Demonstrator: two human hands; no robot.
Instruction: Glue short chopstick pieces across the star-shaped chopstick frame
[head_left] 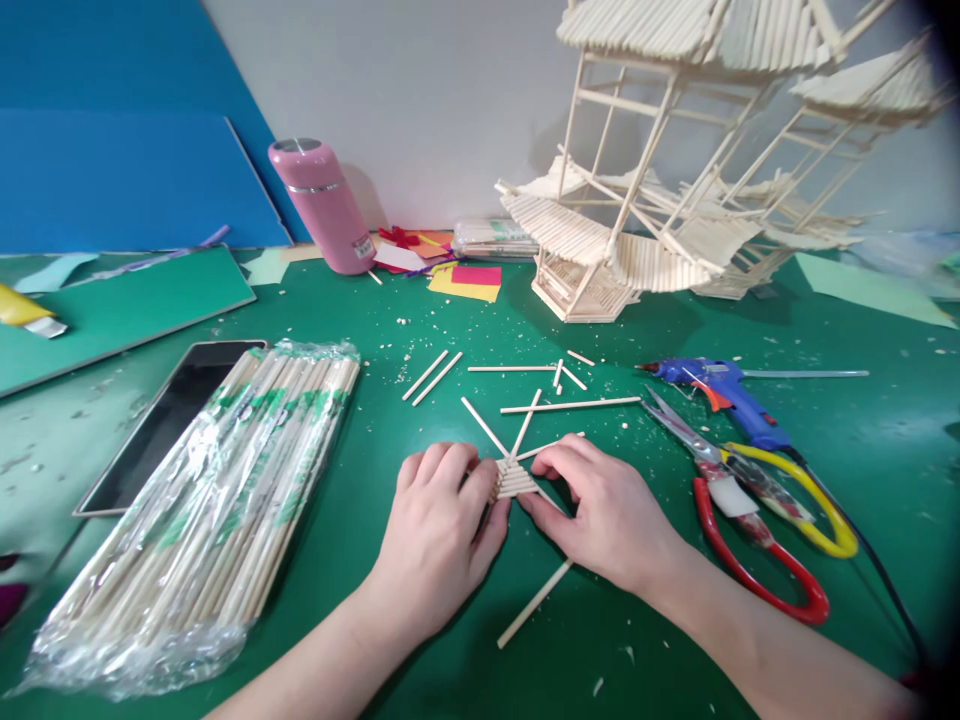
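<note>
A small piece of wooden sticks (516, 480), with a row of short sticks and longer ones fanning out from it, lies between both hands. My left hand (442, 525) pinches its left edge between thumb and fingers. On the right side, my right hand (600, 505) has thumb and forefinger closed on the same piece, near a thin stick. Beyond the fingers lie a long loose stick (570, 405) and two short parallel sticks (437, 378). Another stick (534, 604) rests on the green table just below my right hand.
At right are a blue glue gun (720, 390) and red-and-yellow-handled scissors (739, 500). At left, bagged sticks (217, 510) overlap a dark tablet (169, 430). Behind stand a pink bottle (322, 205) and stick pavilion models (637, 200). Colored paper (465, 285) lies near the wall.
</note>
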